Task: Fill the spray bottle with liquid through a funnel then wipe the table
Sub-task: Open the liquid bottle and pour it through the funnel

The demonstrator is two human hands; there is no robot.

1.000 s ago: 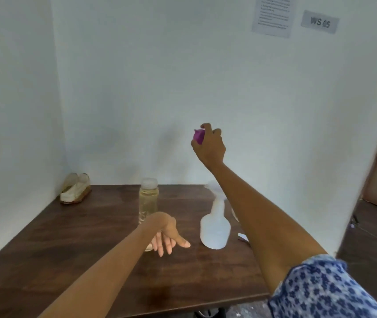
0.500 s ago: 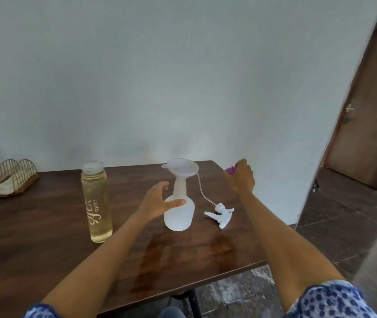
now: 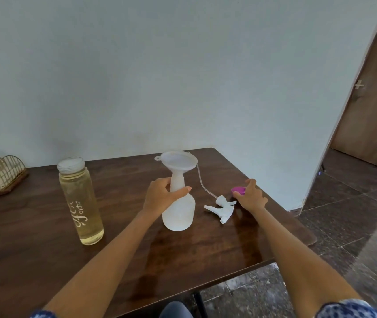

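Nearest the viewer, both forearms are stretched over the dark wood bench [image 3: 34, 260].

The left hand [image 3: 160, 198] is now wrapped round the neck of the spray bottle [image 3: 178, 210]; half a sec ago it was only hovering beside it, fingers spread. So the bottle is now steadied upright for filling.

The right hand [image 3: 250, 196] has been brought down from up by the wall to the bench's right side. Its fingers rest curled on a small purple cap [image 3: 238, 190], which looks set down or nearly so; whether it's released can't be told. Prob. it's the cap off the drink bottle. Judged from this, prep is done and pouring is next; the right hand must be freed for it.

Just right of the spray bottle, the trigger head [image 3: 220, 208] is lying on its side, w/ its thin tube [image 3: 202, 182] trailing back behind the funnel.

Containers:
- Spray bottle: translucent white, approx. mid-bench; no liquid is made out inside, seems empty.
- Funnel [image 3: 179, 160]: white, seated in the bottle's neck, bowl looks empty.
- Drink bottle [image 3: 81, 203]: clear, standing well left of the spray bottle, uncapped, filled nearly to the shoulder w/ pale yellow liquid.

Farthest, at the back left corner, a wire holder [image 3: 1, 173] is seen w/ something white in it, poss. a cloth for wiping.
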